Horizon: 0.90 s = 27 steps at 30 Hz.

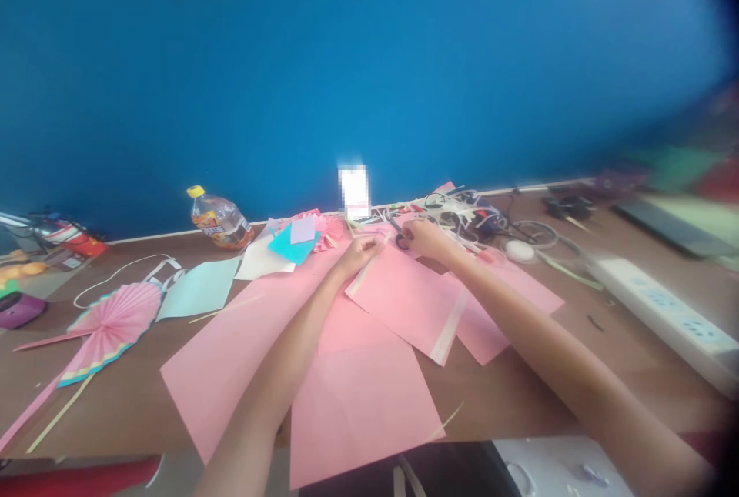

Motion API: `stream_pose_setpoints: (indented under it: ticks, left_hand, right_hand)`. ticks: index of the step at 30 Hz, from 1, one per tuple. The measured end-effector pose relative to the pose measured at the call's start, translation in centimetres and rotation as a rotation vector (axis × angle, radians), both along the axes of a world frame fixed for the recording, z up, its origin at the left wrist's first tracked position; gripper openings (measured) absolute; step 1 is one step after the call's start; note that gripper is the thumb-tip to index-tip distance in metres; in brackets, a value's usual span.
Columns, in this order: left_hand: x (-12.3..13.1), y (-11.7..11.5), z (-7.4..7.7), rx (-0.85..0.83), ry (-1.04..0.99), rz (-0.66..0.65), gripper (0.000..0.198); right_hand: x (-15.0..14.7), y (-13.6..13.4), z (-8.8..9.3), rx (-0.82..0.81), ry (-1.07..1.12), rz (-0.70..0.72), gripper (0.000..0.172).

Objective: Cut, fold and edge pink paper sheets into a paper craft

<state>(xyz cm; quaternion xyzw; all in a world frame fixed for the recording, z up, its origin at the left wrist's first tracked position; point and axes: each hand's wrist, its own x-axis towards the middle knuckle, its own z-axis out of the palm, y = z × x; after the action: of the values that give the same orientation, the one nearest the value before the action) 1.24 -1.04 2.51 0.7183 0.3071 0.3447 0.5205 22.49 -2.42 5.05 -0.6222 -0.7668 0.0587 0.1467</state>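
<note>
My left hand (359,252) pinches the upper left edge of a sheet of pink paper (398,289), where a pale strip runs along the border. Just to the right, my right hand (424,238) is closed around the dark handle of scissors (399,234); their blades are too blurred to make out. Beneath and around both hands lie more pink sheets (358,397), partly overlapping. A folded pink paper fan (118,320) with a yellow and blue rim rests at the left.
A bottle with a yellow cap (219,220) leans near the wall. Blue and white paper pieces (292,245) lie beside it. Tangled paper scraps and cables (467,212) fill the back right. A white power strip (663,312) stretches along the right side of the brown table (496,397).
</note>
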Motion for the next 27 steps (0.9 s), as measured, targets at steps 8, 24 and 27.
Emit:
stream_pose_setpoints:
  ticks: [8, 24, 27]
  left_hand:
    - [-0.1, -0.3, 0.3, 0.013, -0.016, -0.018, 0.033]
    - [0.1, -0.1, -0.1, 0.030, 0.002, 0.027, 0.033]
    - [0.2, -0.3, 0.1, 0.064, 0.008, 0.052, 0.037]
  right_hand:
    - [-1.6, -1.1, -0.7, 0.022, -0.181, -0.182, 0.032]
    - [-1.0, -1.0, 0.0, -0.039, -0.169, -0.229, 0.037]
    - [-1.2, -1.0, 0.1, -0.046, -0.120, -0.209, 0.039]
